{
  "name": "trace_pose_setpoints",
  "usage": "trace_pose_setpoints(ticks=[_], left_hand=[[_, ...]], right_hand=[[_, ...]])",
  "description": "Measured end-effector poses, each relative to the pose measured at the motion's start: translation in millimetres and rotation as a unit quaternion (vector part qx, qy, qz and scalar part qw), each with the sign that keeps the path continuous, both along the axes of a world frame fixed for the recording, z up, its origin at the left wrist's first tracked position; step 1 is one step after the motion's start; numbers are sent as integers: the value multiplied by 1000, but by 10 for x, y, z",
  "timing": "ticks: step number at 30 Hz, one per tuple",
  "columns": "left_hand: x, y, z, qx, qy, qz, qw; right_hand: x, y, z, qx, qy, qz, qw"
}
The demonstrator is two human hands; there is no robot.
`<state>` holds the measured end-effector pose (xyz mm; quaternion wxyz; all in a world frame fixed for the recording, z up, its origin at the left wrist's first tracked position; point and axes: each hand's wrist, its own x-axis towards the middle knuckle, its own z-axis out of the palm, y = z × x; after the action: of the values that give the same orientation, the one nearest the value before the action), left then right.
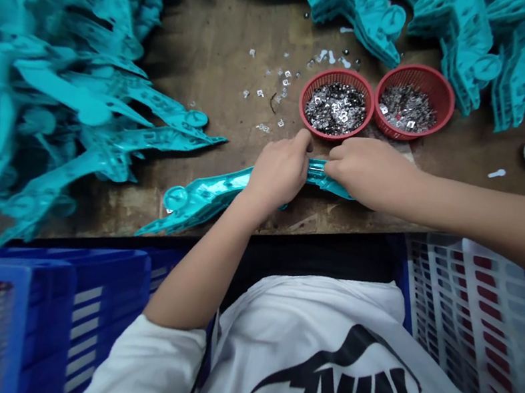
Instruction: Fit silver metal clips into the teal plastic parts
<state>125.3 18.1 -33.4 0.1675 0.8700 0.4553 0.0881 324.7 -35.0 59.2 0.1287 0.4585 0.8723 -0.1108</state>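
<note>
A long, bent teal plastic part [213, 186] lies along the front edge of the table, its round-lobed end to the left. My left hand [281, 169] is closed over its middle, fingers wrapped round it. My right hand [366, 171] is closed on the same part farther right, with curled fingers and the thumb side at the gap between the hands. A thin shiny strip shows on the part in that gap. Whether a small piece sits in the right fingertips is hidden. Just beyond the hands stands a red basket [304, 103] of small metal pieces.
A second red basket [444, 120] also holds metal bits. Square metal clips [260, 93] lie scattered on the table [218, 46]. A large heap of teal parts [64, 53] fills the left; stacked teal parts [356, 10] line the back. Blue crates [43, 314] flank my lap.
</note>
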Motion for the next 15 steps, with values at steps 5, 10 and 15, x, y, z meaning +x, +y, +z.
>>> trace_pose_setpoints(ticks=[5, 10, 15], left_hand=[[-62, 21, -29, -16, -53, 15, 998], [-117, 47, 4, -21, -139, 27, 990], [-113, 13, 103, -30, -122, 5, 992]], right_hand=[[-9, -21, -15, 7, 12, -5, 1000], [249, 100, -150, 30, 102, -72, 992], [540, 206, -42, 106, 225, -142, 958]])
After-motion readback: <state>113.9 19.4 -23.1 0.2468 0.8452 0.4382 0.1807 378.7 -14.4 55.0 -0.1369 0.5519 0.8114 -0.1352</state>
